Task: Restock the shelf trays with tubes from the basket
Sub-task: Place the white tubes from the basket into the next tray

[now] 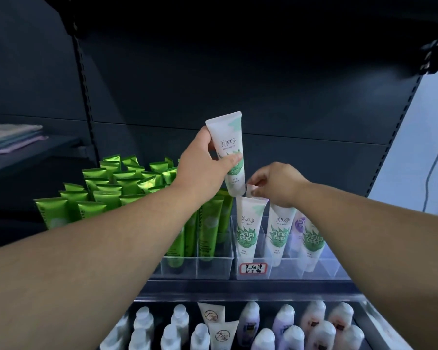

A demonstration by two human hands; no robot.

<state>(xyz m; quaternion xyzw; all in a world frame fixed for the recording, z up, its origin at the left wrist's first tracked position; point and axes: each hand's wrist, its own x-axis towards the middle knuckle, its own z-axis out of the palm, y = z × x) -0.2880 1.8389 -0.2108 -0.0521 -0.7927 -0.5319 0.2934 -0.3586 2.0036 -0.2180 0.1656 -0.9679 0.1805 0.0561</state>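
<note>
Near, lower shelf: bottles (248, 322). Beyond, tray (288, 270) with white tubes standing. Right hand (276, 184) pinching crimp of tray tube (250, 190). Left hand (202, 165) gripping raised tube (228, 147), cap down, just above tray. Green tubes (111, 188) far left.

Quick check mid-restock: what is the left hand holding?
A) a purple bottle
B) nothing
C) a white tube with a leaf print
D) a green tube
C: the left hand grips a white tube raised above the green tubes, while the right hand pinches the top of a tray tube.
</note>
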